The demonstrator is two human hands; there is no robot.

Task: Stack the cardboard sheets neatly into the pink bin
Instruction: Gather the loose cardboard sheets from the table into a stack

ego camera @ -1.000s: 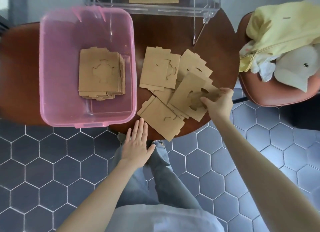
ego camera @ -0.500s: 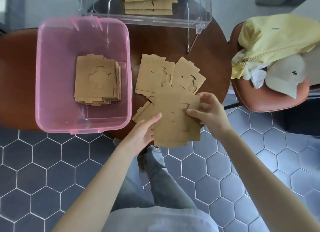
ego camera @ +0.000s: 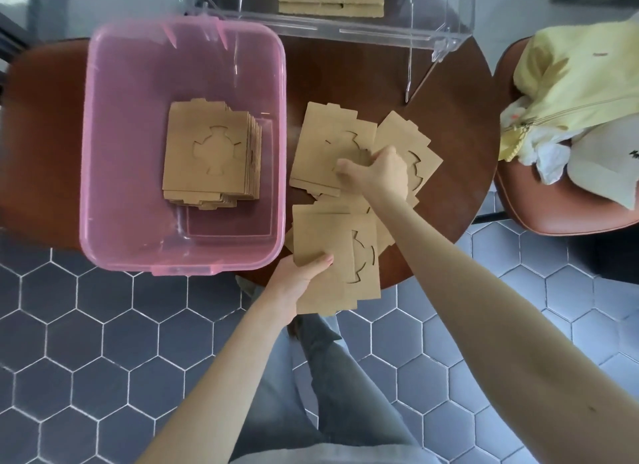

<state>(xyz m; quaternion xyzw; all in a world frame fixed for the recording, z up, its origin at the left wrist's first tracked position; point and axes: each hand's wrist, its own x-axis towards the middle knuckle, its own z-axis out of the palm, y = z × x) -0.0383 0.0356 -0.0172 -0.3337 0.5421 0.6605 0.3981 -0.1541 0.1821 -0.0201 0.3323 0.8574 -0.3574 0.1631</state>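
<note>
Several cardboard sheets (ego camera: pixel 211 152) are already squared up in the pink bin (ego camera: pixel 103 152), left of both hands. A couple of gathered sheets (ego camera: pixel 332 256) are pinched closed in the left hand (ego camera: pixel 294 283), overhanging the tabletop (ego camera: pixel 449 135) edge. Loose sheets (ego camera: pixel 325 145) are pressed under the curled right hand (ego camera: pixel 377 173); grip cannot be confirmed. Remaining: loose pile, judged under half.

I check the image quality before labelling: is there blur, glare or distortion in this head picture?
Head view: the right hand is slightly motion-blurred; the clear box shows bright glare along its edges; the wide lens bends the pink bin walls; stacked sheets look sharp.
</note>
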